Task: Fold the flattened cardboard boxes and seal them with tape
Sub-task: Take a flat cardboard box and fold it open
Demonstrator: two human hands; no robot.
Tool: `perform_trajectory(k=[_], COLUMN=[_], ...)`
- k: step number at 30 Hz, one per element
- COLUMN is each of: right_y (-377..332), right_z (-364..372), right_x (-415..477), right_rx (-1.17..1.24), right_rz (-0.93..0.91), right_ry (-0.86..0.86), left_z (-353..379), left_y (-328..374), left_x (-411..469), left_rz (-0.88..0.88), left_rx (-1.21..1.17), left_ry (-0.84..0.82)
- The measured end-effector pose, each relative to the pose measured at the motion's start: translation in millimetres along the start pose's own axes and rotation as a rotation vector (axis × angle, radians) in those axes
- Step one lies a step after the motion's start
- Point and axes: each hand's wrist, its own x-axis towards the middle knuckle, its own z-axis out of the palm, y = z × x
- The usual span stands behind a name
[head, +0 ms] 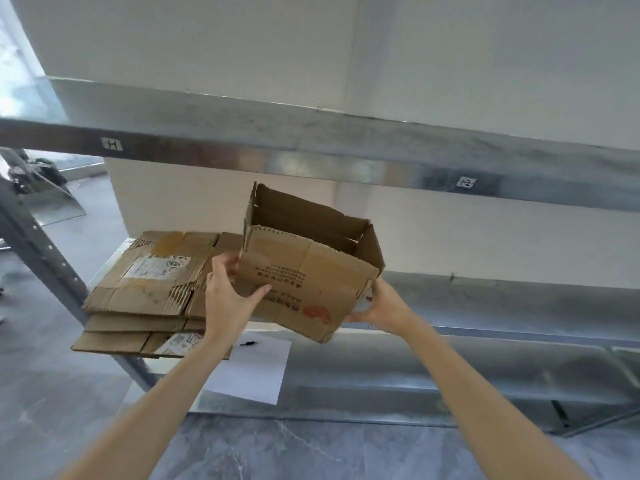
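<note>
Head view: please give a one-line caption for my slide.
Left hand and right hand hold an opened cardboard box beside a stack of flattened boxes.

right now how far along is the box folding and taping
Early. One cardboard box is opened into shape, nothing visibly sealed. In hand: the left hand and right hand grip its sides, top flaps standing open. Left: closing and taping it, then the stack of flattened boxes on the shelf.

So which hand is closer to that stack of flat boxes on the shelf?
Left. The left hand grips the left edge of the box, just beside the stack. The right hand holds the box's opposite corner, with the whole box between it and the stack.
</note>
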Motion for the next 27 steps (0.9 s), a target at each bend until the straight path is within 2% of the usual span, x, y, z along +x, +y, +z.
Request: perform_trajectory(k=[8,12,17,27], right_y=[7.9,8.9,-1.9,-12.9], right_z=[7.2,13.7,15.4,-9.7], right_x=[1.1,0.1,2.3,-16.5], right_rx=[0.006,0.056,0.154,0.133], right_rz=[0.060,0.077,0.055,-0.008], right_ry=[0.104,0.142,0.212,0.260], left_z=[17.5,17.3,11.6,6.0], left_y=[-16.4,-24.2,-20.7,16.2], left_x=[-5.7,-2.5,7.1,5.9], left_rz=[-0.045,-0.039,-0.005,0.191], left_rx=[-0.076,-0.089,-0.130,-0.076], left_ry=[-0.171,-0.198,-0.190,-0.094])
